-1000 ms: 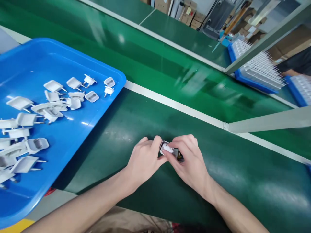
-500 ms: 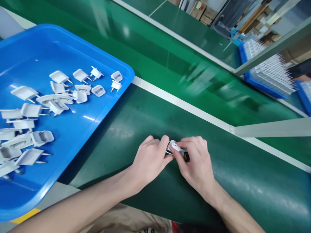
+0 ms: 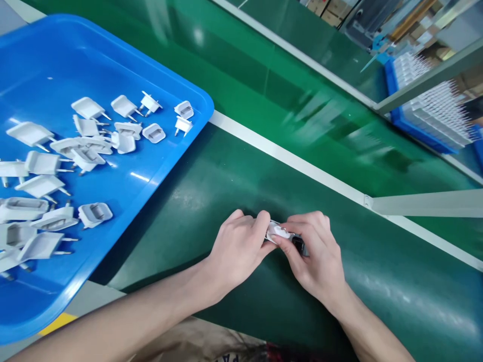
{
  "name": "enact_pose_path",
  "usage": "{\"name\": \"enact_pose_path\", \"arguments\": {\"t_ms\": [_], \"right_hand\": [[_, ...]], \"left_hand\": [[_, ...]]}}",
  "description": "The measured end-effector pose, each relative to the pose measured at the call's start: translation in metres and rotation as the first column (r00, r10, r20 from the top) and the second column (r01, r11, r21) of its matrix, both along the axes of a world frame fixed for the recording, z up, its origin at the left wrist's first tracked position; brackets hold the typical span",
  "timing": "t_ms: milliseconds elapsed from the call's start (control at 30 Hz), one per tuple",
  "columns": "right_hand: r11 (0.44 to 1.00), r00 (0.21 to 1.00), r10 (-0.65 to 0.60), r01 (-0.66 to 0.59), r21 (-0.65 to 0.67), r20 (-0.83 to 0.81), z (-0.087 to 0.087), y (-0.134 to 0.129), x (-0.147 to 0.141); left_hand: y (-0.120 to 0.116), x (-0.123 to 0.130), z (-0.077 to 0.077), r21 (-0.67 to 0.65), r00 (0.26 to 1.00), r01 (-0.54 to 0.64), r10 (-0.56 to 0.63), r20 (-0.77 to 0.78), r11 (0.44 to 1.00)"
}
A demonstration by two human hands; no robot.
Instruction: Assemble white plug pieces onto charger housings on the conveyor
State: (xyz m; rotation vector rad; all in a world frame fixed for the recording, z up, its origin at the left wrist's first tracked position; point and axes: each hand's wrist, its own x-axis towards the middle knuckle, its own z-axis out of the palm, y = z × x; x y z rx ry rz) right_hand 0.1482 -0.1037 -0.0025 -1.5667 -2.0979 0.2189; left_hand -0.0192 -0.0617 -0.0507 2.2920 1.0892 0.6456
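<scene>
White plastic plug piece [image 3: 277, 232], small, pinched between both hands low over the dark green desk [image 3: 211, 191]; left hand [image 3: 237, 246] curled on its left end, right hand [image 3: 315, 254] gripping its right end together with a dark part [image 3: 298, 245]. Blue tray [image 3: 124, 60] of loose white plug pieces [image 3: 86, 151] well apart, left

Both forearms are bare, no sleeves, gloves, rings or watch.
</scene>
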Motion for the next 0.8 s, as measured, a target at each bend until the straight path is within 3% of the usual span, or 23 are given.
{"name": "enact_pose_path", "arguments": {"t_ms": [300, 567, 700, 767, 800], "right_hand": [[1.000, 0.998, 0.012, -0.010, -0.020, 0.066, -0.001, 0.001, -0.003], [1.000, 0.971, 0.008, -0.008, 0.000, 0.237, -0.006, 0.002, -0.015], [0.996, 0.944, 0.000, -0.031, 0.089, 0.331, 0.000, 0.011, 0.009], [0.986, 0.919, -0.071, 0.006, 0.166, 0.387, 0.003, 0.013, 0.033], [0.977, 0.908, -0.166, 0.098, 0.191, 0.384, 0.002, 0.013, 0.045]], "left_hand": [[0.000, 0.002, 0.003, 0.028, 1.000, 0.001, -0.001, -0.015, 1.000], [0.004, 0.004, -0.003, 0.004, 1.000, -0.002, 0.002, -0.027, 1.000], [0.000, 0.002, 0.019, -0.089, 0.988, 0.038, -0.051, -0.147, 0.995], [-0.004, -0.015, 0.038, -0.056, 0.980, 0.050, -0.060, -0.188, 0.997], [-0.005, -0.029, 0.048, -0.009, 0.978, 0.049, -0.050, -0.201, 0.999]]}}
